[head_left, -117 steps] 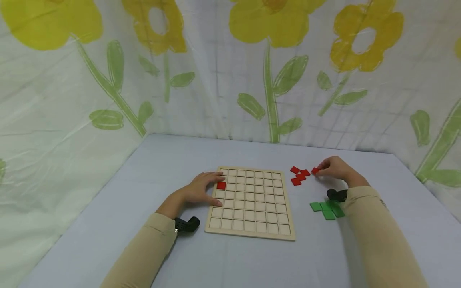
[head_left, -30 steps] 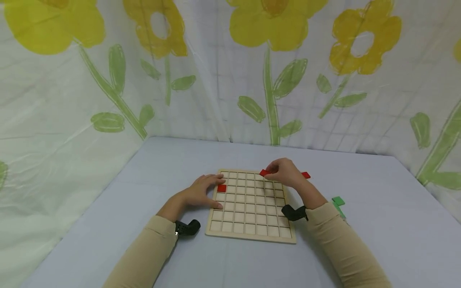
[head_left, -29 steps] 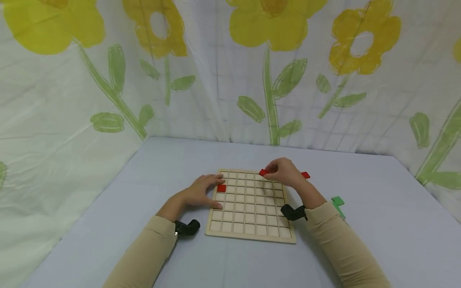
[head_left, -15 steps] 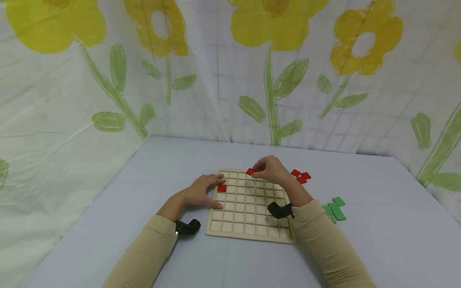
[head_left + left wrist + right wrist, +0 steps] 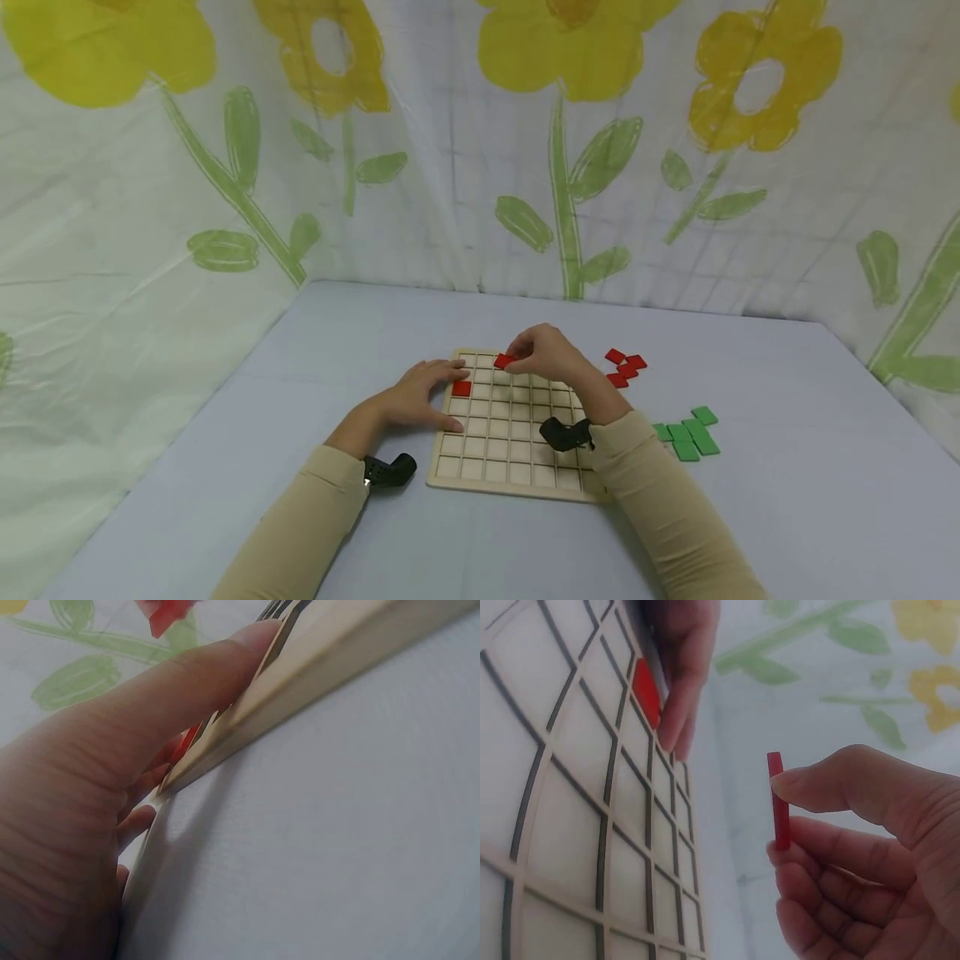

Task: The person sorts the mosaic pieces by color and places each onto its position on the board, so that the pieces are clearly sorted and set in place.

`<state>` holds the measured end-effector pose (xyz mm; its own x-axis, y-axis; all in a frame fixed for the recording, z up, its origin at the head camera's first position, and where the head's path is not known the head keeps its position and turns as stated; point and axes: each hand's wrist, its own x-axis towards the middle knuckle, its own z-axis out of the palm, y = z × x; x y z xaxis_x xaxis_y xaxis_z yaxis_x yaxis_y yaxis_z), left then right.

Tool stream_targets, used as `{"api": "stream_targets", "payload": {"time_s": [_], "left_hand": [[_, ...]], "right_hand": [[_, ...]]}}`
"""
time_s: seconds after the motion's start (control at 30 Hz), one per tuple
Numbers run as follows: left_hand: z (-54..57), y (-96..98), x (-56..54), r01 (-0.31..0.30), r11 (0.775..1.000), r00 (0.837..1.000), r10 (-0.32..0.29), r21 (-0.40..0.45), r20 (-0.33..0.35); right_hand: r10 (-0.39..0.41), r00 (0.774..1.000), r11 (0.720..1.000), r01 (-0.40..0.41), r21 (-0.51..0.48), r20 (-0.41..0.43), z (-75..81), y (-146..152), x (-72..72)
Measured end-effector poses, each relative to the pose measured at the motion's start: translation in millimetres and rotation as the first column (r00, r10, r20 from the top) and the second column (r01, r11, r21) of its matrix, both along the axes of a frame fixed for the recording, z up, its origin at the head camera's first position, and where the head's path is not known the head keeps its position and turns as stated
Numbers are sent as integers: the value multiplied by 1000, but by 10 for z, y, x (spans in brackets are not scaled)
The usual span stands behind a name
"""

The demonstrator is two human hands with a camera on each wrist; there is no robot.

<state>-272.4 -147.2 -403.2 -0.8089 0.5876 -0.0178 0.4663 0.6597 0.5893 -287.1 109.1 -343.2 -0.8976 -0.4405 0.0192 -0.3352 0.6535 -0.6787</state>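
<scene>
A wooden grid board point(image 5: 517, 492) lies on the table, with one red tile point(image 5: 461, 389) set in a cell near its left edge. My left hand point(image 5: 414, 396) rests on the board's left side, fingers and thumb spread either side of that tile; the left wrist view has the thumb point(image 5: 247, 645) on the frame. Between thumb and fingers my right hand point(image 5: 547, 354) pinches another red tile point(image 5: 778, 802) above the board's far rows. It appears edge-on in the right wrist view, apart from the grid.
To the right of the board lie several loose red tiles point(image 5: 627, 370). Nearer the right forearm are several green tiles point(image 5: 684, 450). A flower-printed curtain point(image 5: 450, 208) hangs behind the table. Black wrist cameras point(image 5: 562, 434) are strapped on both wrists.
My right hand has picked up the red tile from the right side and carried it left over the board's far rows. The left hand has stayed at the left edge.
</scene>
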Motion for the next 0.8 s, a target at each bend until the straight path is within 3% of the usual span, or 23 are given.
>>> {"api": "stream_targets", "payload": {"time_s": [0.53, 0.8], "left_hand": [[9, -6, 13, -12, 1000, 1000, 12, -8, 6], [16, 4, 12, -11, 1000, 1000, 11, -15, 7]], "right_hand": [[53, 997, 999, -52, -17, 49, -208, -283, -29], [67, 996, 998, -66, -11, 52, -218, -302, -2]]}}
